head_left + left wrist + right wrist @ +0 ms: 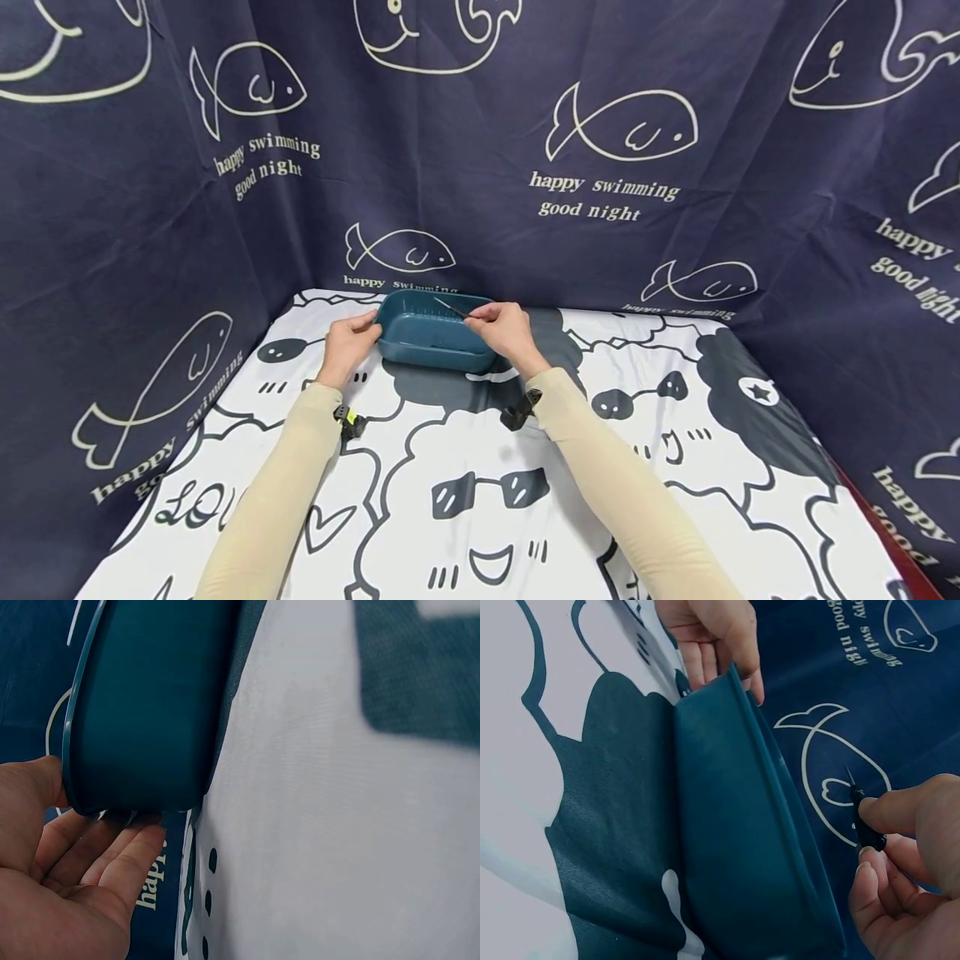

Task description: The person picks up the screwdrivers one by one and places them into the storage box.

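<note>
A teal rectangular plastic bin (427,357) stands at the far side of the table. My left hand (349,343) grips its left end; in the left wrist view the thumb is at the rim and the fingers (124,862) lie against the outer end wall. Over the bin's right end, my right hand (508,333) pinches a small black-handled screwdriver (866,817) between thumb and fingers. Its thin metal shaft (446,305) points up and left across the bin's opening. Small dark specks show on the bin floor, too small to make out.
A white cloth (480,450) printed with cartoon sheep covers the table. Dark blue curtains (480,183) with fish drawings hang close behind the bin and along both sides. Black wrist cameras (517,412) are strapped over the beige sleeves (615,475).
</note>
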